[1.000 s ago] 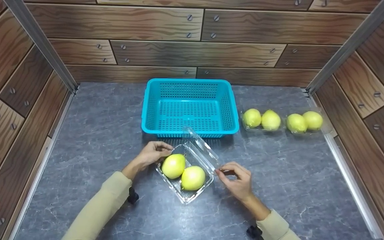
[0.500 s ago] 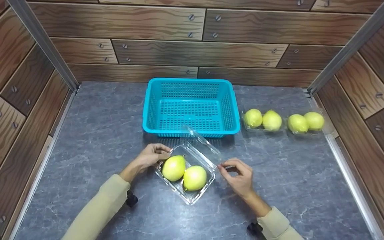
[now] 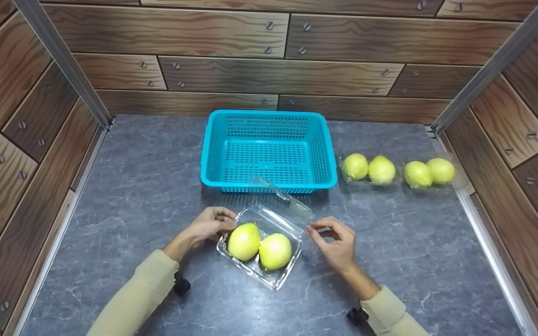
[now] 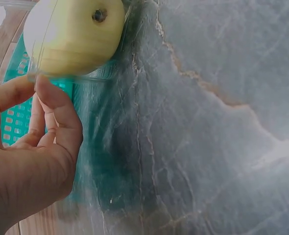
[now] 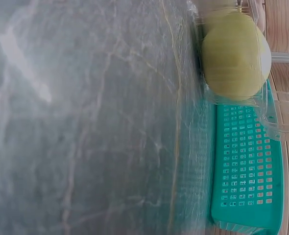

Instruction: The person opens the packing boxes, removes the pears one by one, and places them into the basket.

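Observation:
An open clear plastic clamshell box (image 3: 276,283) holds two yellow-green pears (image 3: 244,241), (image 3: 275,251) side by side on the grey table. Its raised lid (image 3: 292,205) leans back toward the blue basket. The left hand (image 3: 208,225) pinches the box's rim at the left corner, thumb against fingers, beside a pear (image 4: 73,36) in the left wrist view. At the lid's right corner, the right hand (image 3: 336,242) pinches the edge between thumb and forefinger. Only a sliver of that hand shows in the right wrist view, near the pear (image 5: 235,56).
Behind the box stands a blue perforated basket (image 3: 269,184) with nothing in it. To its right, two clear boxes, each with two pears (image 3: 381,170), (image 3: 418,174), stand in a row. Wood-patterned walls (image 3: 222,74) enclose the table at the back and sides.
The box has turned slightly and shifted a little toward the person. The left hand has moved down with it, while the right hand has gone slightly up with the lid corner.

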Motion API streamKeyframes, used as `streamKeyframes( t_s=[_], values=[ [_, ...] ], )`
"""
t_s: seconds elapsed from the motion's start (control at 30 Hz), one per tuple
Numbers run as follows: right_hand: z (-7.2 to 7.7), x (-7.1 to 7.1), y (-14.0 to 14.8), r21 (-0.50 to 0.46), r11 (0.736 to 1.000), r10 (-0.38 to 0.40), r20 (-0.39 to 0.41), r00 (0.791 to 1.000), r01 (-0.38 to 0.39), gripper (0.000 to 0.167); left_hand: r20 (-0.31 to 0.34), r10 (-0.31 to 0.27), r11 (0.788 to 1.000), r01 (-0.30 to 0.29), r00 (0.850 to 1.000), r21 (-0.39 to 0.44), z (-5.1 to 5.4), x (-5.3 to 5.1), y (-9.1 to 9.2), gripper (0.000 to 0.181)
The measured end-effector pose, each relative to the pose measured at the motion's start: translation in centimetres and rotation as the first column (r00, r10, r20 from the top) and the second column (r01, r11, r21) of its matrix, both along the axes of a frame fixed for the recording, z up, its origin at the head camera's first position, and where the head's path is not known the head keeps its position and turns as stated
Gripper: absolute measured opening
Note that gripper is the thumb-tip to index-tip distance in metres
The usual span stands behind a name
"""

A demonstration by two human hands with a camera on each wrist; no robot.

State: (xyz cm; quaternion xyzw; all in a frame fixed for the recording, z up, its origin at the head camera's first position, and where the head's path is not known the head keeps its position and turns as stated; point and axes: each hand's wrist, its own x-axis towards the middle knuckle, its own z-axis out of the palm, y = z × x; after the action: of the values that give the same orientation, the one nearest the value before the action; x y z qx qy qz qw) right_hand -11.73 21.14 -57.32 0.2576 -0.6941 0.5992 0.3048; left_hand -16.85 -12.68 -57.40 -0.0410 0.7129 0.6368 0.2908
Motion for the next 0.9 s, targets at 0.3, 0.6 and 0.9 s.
streamKeyframes(
  t_s=[0.3,0.6,0.9],
  values=[
    [0.1,-0.3,0.2,-0.002,1.000,-0.001,0.077,0.997,0.001,0.011,0.036,-0.058,0.996,0.055,0.998,0.074,-0.2,1.4,-0.6,0.028],
    [0.3,-0.6,0.2,-0.007,1.000,-0.010,0.108,0.994,0.011,0.013,0.061,-0.086,0.987,0.077,0.994,0.142,-0.4,2.5,-0.6,0.026],
    [0.2,-1.0,0.0,-0.010,1.000,-0.018,0.133,0.991,0.020,0.021,0.082,-0.084,0.977,0.066,0.993,0.201,-0.8,3.7,-0.7,0.029]
  ],
)
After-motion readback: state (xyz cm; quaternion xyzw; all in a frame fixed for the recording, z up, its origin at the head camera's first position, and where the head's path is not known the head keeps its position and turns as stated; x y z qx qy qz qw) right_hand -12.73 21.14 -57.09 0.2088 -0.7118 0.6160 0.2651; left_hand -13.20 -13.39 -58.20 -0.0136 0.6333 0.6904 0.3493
